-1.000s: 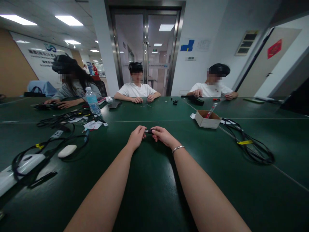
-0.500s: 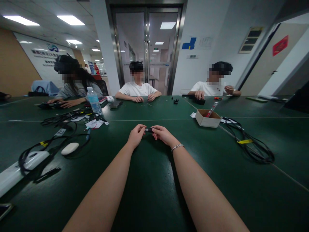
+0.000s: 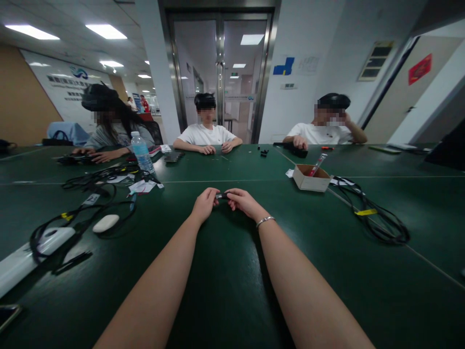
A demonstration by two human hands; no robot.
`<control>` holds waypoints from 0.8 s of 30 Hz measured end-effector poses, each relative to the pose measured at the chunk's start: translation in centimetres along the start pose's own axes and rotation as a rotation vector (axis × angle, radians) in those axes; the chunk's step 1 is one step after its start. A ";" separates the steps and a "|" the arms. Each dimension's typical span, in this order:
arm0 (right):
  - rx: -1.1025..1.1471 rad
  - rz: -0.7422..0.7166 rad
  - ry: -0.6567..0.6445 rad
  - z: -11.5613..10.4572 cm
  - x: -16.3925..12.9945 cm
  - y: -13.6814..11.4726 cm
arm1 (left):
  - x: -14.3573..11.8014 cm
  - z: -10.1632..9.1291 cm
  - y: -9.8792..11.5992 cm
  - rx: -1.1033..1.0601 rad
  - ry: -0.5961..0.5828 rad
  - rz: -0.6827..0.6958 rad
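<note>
My left hand [image 3: 204,204] and my right hand [image 3: 244,202] meet over the middle of the green table [image 3: 232,271]. Between their fingertips they pinch a small dark part [image 3: 223,196] with a lighter end; both hands grip it, one at each end. Most of the part is hidden by my fingers. A metal bracelet [image 3: 265,221] circles my right wrist. Both forearms stretch out low over the tabletop.
A small cardboard box [image 3: 311,178] with a red tool in it stands at right, beside coiled black cables [image 3: 378,219]. At left lie more cables, a white oval device [image 3: 105,223] and a water bottle [image 3: 141,152]. Three people sit along the far edge.
My hands hold nearly still on the small part. The person at the far right has lifted a hand from the table to the head.
</note>
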State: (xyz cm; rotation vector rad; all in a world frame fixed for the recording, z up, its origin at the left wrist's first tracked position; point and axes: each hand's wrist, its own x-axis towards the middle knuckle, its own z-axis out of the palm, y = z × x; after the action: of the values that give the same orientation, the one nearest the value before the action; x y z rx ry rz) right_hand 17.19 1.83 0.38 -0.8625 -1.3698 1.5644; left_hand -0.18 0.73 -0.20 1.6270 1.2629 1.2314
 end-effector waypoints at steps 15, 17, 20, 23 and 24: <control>-0.010 -0.009 -0.008 0.2 0.0 -0.1 | 0.4 0.2 -1.0 0.053 -0.015 0.011; -0.022 -0.009 -0.003 0.2 0.0 -0.1 | 0.6 0.2 -1.3 0.044 -0.012 0.020; -0.034 -0.006 0.003 0.2 0.1 0.0 | 0.8 0.2 -1.5 0.032 0.000 0.015; -0.028 -0.013 -0.005 0.1 0.1 0.1 | 0.9 0.2 -1.6 0.024 -0.009 0.017; -0.024 -0.015 -0.008 0.1 0.1 0.1 | 0.9 0.2 -1.7 0.021 -0.012 0.021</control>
State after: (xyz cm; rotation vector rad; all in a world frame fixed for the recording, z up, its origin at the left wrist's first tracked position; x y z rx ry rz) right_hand 17.05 1.91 0.30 -0.8601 -1.4005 1.5442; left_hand -0.35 2.05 -1.57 1.6644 1.2574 1.2233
